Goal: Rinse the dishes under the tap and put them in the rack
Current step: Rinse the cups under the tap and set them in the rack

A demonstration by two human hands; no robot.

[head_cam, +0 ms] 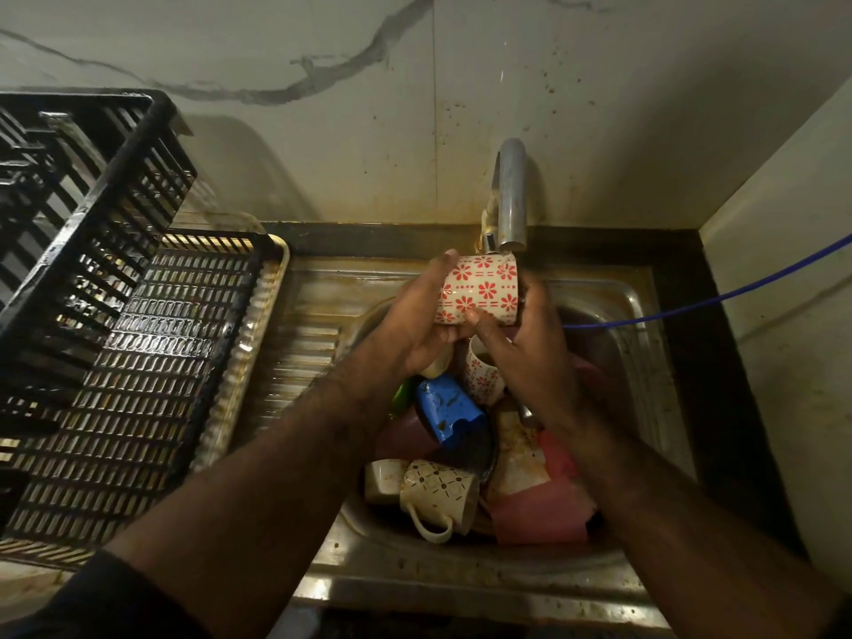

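2 hands' fingers round 1 red-flowered mug (479,292) under 1 tap (511,200); 2 black racks (138,362)

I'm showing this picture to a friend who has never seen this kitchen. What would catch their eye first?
Probably the white mug with red flowers, held on its side by the left hand and right hand just under the tap at the back of the sink. Next, the heap of unwashed cups in the basin below, with a blue one standing out. The black rack sits to the left.
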